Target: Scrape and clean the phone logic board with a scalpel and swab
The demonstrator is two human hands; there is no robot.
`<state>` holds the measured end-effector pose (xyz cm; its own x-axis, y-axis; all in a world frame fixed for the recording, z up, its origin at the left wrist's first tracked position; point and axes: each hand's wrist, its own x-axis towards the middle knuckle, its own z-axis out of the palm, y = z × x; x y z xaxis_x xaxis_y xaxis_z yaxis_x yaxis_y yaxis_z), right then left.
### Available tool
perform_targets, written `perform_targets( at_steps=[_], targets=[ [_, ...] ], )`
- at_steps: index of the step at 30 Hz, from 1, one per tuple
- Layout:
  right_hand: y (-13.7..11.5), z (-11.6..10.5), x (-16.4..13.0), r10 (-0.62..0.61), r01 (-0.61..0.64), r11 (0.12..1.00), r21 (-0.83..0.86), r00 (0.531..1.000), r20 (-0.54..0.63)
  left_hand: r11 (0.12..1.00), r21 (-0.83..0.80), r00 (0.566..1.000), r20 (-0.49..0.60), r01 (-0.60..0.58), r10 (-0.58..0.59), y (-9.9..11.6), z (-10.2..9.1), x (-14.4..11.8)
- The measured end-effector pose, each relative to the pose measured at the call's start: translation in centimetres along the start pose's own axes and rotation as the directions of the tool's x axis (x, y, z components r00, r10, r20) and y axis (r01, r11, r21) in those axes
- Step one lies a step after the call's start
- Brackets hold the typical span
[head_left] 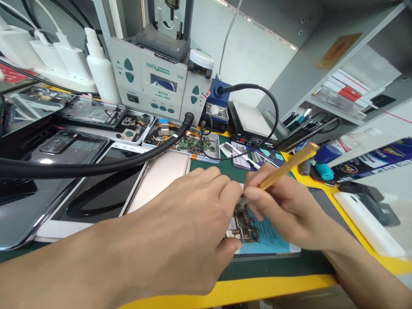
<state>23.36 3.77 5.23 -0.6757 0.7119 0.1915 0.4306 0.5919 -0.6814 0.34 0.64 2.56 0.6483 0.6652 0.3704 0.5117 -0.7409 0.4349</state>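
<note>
The right hand (286, 206) pinches a gold-handled tool (285, 168) between thumb and fingers, its long axis running from upper right down-left to the circuit board (242, 225). The left hand (180, 227) presses curled fingers onto that board, lying on a blue pad (270, 238) over the green bench mat (277, 264). Behind stands a rework station (154, 81) marked "QUICK LEAD FREE".

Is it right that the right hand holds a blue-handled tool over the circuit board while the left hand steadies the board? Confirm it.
Not quite: the tool in the right hand has a gold handle, not blue, as the head view shows. The rest stands: its tip is over the circuit board, and the left hand steadies the board.
</note>
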Motion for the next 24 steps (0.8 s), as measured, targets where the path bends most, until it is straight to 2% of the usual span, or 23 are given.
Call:
perform_targets(
  at_steps=[2,4,8,12,19,21,24],
  targets=[
    [-0.22,0.2,-0.45,-0.06,0.059,0.997,-0.054,0.998,-0.014,1.0,-0.014,1.0,0.021,0.014,-0.014,0.04,-0.07,0.02],
    [-0.28,0.37,-0.62,-0.07,0.068,0.996,-0.059,0.997,-0.027,1.0,-0.015,0.999,0.026,0.02,-0.019,0.02,-0.08,0.02],
    [-0.17,0.22,-0.55,-0.005,0.001,0.999,-0.041,0.995,-0.096,1.0,0.008,1.0,0.01,0.003,-0.003,-0.11,-0.06,0.0],
    [0.05,-0.21,-0.77,0.077,-0.064,0.995,0.08,0.981,-0.176,1.0,0.012,1.0,-0.01,-0.005,0.005,-0.14,-0.06,-0.14],
    [0.28,-0.02,-0.94,0.076,-0.069,0.996,0.055,0.988,-0.136,1.0,-0.003,0.999,-0.047,0.001,-0.001,-0.17,0.6,-0.05],
    [0.21,0.12,-0.71,0.132,-0.121,0.989,0.084,0.98,-0.148,1.0,-0.006,0.999,-0.053,-0.003,0.003,-0.19,0.73,0.0],
    [0.03,0.35,-0.17,0.281,-0.241,0.944,0.227,0.946,-0.163,1.0,-0.011,0.998,-0.057,-0.005,0.004,-0.24,0.72,-0.02]
  ],
)
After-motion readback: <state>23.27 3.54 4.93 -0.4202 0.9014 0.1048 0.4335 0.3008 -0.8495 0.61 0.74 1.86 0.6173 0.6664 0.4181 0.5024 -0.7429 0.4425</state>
